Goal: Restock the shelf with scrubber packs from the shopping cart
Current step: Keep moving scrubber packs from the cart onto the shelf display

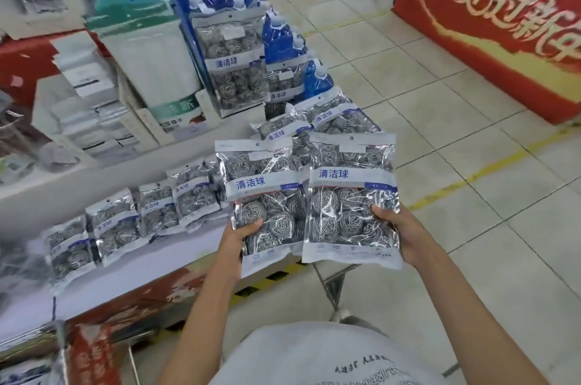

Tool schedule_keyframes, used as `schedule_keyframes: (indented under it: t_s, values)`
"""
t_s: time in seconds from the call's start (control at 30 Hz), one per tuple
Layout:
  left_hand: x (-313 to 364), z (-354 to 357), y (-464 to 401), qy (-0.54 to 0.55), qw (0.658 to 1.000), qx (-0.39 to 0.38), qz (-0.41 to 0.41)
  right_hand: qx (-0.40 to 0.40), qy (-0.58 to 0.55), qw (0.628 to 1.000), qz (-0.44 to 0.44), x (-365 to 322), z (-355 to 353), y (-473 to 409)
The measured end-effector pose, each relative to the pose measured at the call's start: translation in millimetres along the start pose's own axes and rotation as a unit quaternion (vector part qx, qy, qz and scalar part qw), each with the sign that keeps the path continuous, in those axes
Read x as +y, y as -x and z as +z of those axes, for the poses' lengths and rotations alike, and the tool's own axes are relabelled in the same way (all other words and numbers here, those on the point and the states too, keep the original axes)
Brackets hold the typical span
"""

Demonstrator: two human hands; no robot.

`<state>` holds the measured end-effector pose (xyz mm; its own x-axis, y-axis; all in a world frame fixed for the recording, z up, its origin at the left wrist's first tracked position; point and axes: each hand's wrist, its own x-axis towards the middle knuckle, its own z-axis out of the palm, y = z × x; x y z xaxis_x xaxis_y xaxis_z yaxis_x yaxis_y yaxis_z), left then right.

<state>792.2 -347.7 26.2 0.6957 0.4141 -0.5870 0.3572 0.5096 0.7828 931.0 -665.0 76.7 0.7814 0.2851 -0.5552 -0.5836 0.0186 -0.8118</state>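
I've got a clear plastic pack of steel-wool scrubbers [265, 196] pinched in my left hand [240, 235] and another [352, 196] gripped in my right hand [405, 235], above the white shelf [132, 171] edge; I'd stand each upright beside the row.

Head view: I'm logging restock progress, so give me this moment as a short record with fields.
left hand: left hand grips the left scrubber pack by its lower edge
right hand: right hand grips the right scrubber pack by its lower edge
packs held: side by side, upright, labels facing the camera
shelf: shelf carries a row of packs standing along it
floor: tiled floor
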Motion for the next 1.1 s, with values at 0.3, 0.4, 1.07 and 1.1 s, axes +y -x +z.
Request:
schedule_keyframes:
  t_s: [0.3,0.4,1.07,1.1]
  values:
    - [-12.8,91.8,-14.9,0.053,0.997,0.054,0.017,-0.051,0.074,0.996,0.003,-76.7,-72.8,-79.3]
    - [-8.6,107.8,-27.3,0.051,0.996,0.070,0.021,-0.066,0.086,0.994,0.013,-97.3,-81.3,-111.0]
    - [35.1,146.2,-196.5,0.065,0.994,0.088,0.017,-0.128,0.221,0.964,0.076,-182.8,-48.0,-335.1]
    - [45.9,154.3,-193.7,0.067,0.993,0.098,0.016,-0.126,0.214,0.965,0.079,-187.5,-43.4,-342.2]
